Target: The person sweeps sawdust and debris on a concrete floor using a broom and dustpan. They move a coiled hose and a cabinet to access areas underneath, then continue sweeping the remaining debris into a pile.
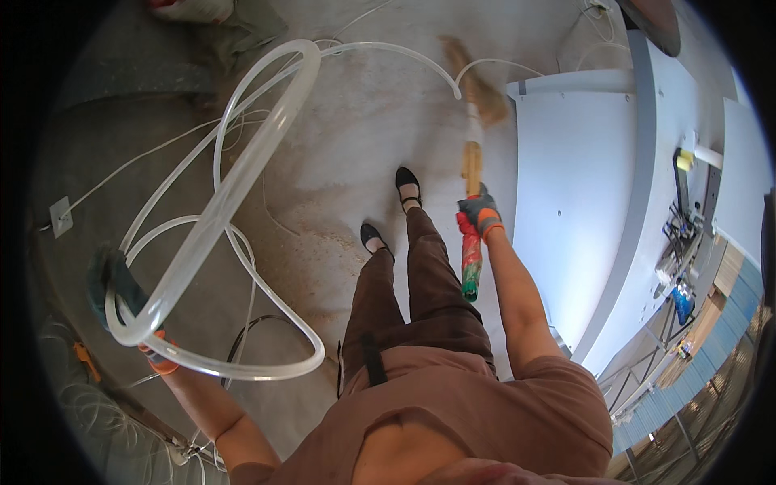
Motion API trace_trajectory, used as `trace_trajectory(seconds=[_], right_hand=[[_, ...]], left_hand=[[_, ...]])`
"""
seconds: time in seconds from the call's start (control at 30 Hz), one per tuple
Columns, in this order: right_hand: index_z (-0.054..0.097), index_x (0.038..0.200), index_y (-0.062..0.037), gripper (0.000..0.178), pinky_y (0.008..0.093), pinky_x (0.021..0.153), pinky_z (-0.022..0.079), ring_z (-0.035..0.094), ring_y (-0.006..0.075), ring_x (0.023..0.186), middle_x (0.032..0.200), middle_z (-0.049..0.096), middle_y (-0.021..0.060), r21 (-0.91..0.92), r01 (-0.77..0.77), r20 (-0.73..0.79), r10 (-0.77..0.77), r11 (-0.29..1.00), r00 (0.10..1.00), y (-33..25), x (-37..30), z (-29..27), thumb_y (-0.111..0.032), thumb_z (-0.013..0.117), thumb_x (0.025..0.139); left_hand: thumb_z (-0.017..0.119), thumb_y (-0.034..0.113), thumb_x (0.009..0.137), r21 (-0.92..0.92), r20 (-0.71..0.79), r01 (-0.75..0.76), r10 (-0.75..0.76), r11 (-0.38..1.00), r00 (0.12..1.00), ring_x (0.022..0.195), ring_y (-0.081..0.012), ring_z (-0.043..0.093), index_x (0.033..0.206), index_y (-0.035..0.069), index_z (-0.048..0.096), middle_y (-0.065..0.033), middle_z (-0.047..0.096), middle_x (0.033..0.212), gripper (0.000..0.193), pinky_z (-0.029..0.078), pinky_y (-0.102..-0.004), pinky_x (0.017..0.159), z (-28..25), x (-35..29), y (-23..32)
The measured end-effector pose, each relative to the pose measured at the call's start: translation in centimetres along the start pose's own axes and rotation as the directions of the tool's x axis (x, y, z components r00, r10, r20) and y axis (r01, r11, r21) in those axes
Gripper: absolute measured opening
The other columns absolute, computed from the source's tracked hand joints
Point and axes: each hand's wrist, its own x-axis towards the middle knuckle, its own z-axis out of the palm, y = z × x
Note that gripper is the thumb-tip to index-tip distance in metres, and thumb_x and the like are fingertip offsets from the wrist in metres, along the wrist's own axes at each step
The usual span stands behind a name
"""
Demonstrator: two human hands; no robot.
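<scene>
My left hand (pixel 117 283), in a dark glove with an orange cuff, is closed around a bundle of clear plastic tubing (pixel 230 198). The tubing rises in big loops in front of me, and part of it covers the fingers. Another gloved hand, my right hand (pixel 482 212), grips a short broom (pixel 472 166) by its handle, which is wrapped in red and green at the near end. Its brown bristle head (pixel 487 99) points away from me over the floor and is smeared by motion. A free end of the tubing hangs near that head.
A white cabinet or panel unit (pixel 574 170) stands close on my right, with tools and a blue item (pixel 683 303) on its top. To the left, thin cable runs from a wall socket (pixel 61 217) across the floor. More loose tubing (pixel 105 412) lies at lower left. Sawdust-like debris (pixel 323 250) dots the floor by my feet.
</scene>
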Motion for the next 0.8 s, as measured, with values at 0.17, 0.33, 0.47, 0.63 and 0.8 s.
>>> trace_trajectory(seconds=[0.17, 0.33, 0.47, 0.63, 0.8], right_hand=[[0.06, 0.109, -0.007, 0.029, 0.039, 0.055, 0.055, 0.065, 0.0232, 0.064, 0.077, 0.065, 0.0091, 0.464, -0.084, 0.021, 0.084, 0.882, 0.996, -0.3, 7.7, -2.0, -0.008, 0.074, 0.084], [0.06, 0.097, -0.0073, 0.017, 0.0385, 0.056, 0.055, 0.063, 0.0222, 0.062, 0.073, 0.064, 0.0095, 0.761, -0.286, 0.32, 0.046, 0.583, 0.946, -4.4, 15.5, 4.6, -0.007, 0.072, 0.085], [0.057, 0.111, -0.005, 0.034, 0.0425, 0.062, 0.057, 0.067, 0.0276, 0.072, 0.085, 0.067, 0.0102, 0.378, 0.012, 0.238, -0.11, 0.926, 0.965, -8.7, 12.5, 13.9, -0.007, 0.075, 0.083], [0.057, 0.129, -0.0082, 0.053, 0.0419, 0.076, 0.057, 0.07, 0.0324, 0.086, 0.099, 0.071, 0.0169, -0.078, 0.164, 0.461, -0.111, 0.983, 0.88, -9.4, 4.3, 15.0, -0.016, 0.074, 0.079], [0.041, 0.153, -0.016, 0.08, 0.0422, 0.091, 0.055, 0.069, 0.0387, 0.102, 0.108, 0.072, 0.0213, -0.265, 0.209, 0.492, -0.054, 0.941, 0.869, -16.6, -5.0, 5.6, -0.021, 0.072, 0.079]], left_hand=[[0.07, 0.0, 0.092, 0.001, 0.056, 0.032, -0.032, 0.999, 0.998, 0.095, -0.0195, 0.071, 0.113, -0.002, 0.07, -0.0121, 0.073, 0.109, 0.02, 0.058, -0.0308, 0.084, 4.8, 0.9, -0.6], [0.069, -0.001, 0.093, 0.124, 0.08, 0.013, -0.023, 0.992, 0.997, 0.094, -0.0188, 0.071, 0.112, -0.001, 0.07, -0.0116, 0.074, 0.109, 0.02, 0.059, -0.031, 0.083, 7.9, 0.9, -0.6], [0.069, 0.0, 0.092, 0.144, 0.048, 0.067, -0.075, 0.987, 0.996, 0.092, -0.0186, 0.071, 0.11, -0.001, 0.071, -0.0114, 0.075, 0.107, 0.018, 0.058, -0.031, 0.083, 8.5, 0.3, -1.0], [0.07, 0.0, 0.092, 0.095, -0.002, 0.186, -0.186, 0.978, 0.982, 0.087, -0.0185, 0.07, 0.109, -0.001, 0.071, -0.011, 0.075, 0.103, 0.017, 0.057, -0.0312, 0.079, 7.4, -1.5, -0.5], [0.07, -0.002, 0.09, 0.201, -0.011, 0.193, -0.194, 0.961, 0.981, 0.085, -0.018, 0.069, 0.107, -0.002, 0.071, -0.0113, 0.074, 0.101, 0.017, 0.057, -0.0305, 0.077, 6.7, -2.7, 0.0]])
